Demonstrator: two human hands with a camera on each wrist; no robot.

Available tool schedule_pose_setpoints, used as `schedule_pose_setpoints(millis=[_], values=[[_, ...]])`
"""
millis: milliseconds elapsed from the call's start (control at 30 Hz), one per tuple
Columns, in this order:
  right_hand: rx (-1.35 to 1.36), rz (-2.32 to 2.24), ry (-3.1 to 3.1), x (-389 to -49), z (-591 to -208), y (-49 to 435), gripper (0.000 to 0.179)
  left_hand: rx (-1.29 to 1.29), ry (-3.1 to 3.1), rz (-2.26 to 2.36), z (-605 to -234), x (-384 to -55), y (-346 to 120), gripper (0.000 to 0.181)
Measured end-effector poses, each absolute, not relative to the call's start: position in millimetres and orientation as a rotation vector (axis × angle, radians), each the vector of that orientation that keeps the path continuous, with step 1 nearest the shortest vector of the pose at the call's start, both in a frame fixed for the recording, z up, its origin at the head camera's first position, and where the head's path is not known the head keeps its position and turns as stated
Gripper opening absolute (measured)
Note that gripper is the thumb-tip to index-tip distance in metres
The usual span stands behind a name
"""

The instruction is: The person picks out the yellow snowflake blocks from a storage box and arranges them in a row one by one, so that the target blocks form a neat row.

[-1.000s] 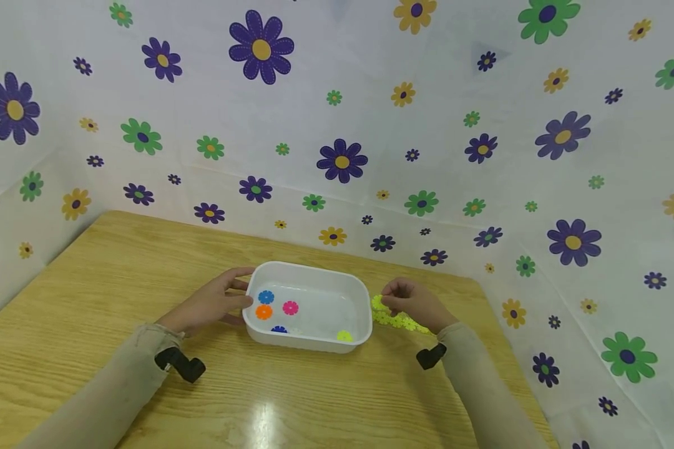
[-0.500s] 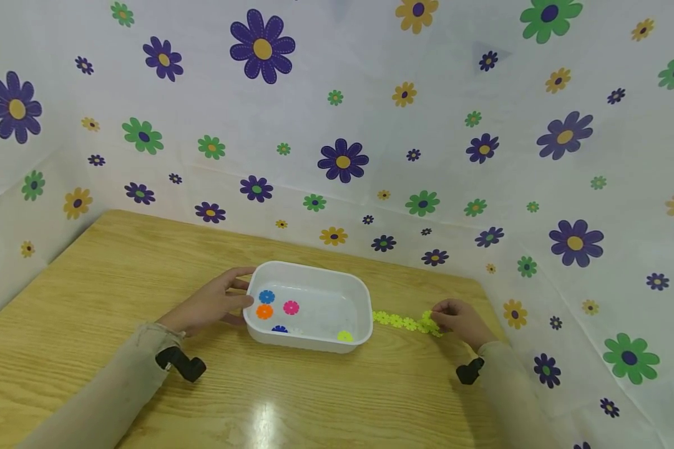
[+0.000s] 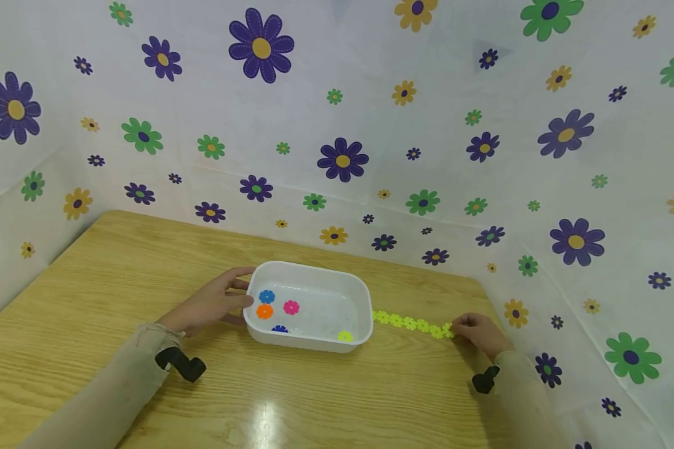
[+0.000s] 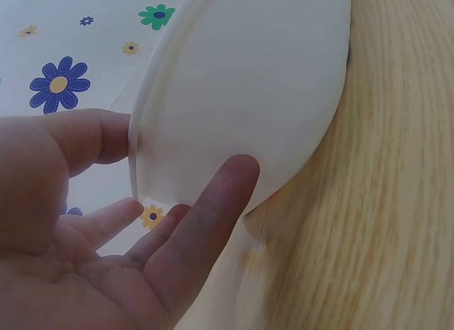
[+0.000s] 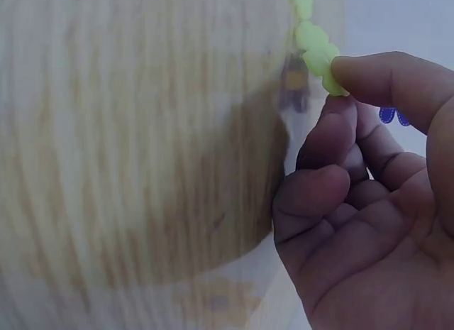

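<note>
A white plastic tray [image 3: 309, 342] sits on the table. My left hand [image 3: 216, 302] holds its left end, one fingertip at the rim and others spread against the outer wall, as the left wrist view shows. To the tray's right, a chain of yellow flower-shaped discs [image 3: 409, 323] stretches in a line along the table. My right hand [image 3: 479, 332] pinches the last disc [image 5: 320, 59] at the chain's right end between thumb and forefinger, the other fingers curled below. The chain's left end reaches the tray's right wall and is partly hidden by it.
Inside the tray lie loose discs: a blue one [image 3: 266, 297], an orange one [image 3: 264, 311], a pink one [image 3: 291, 307], a dark blue one [image 3: 279, 328] and a yellow one [image 3: 345, 336]. A flower-print sheet [image 3: 292, 125] borders the wooden table [image 3: 314, 399].
My right hand has moved right and toward the table's right edge, and the bunched yellow chain has been drawn out into a line. My left hand and the tray have stayed put.
</note>
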State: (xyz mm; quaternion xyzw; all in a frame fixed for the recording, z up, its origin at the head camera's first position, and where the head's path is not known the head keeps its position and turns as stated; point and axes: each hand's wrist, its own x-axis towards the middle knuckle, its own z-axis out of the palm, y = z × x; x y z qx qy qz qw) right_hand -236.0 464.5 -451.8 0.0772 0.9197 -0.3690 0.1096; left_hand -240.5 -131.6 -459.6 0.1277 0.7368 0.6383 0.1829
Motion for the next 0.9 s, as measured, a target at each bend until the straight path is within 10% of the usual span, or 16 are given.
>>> schedule_pose_setpoints(millis=[900], values=[[0.237, -0.944, 2.749, -230.9, -442.8, 461.3, 0.028, 0.352, 2.064, 1.810, -460.7, -241.3, -132.5, 0.069]])
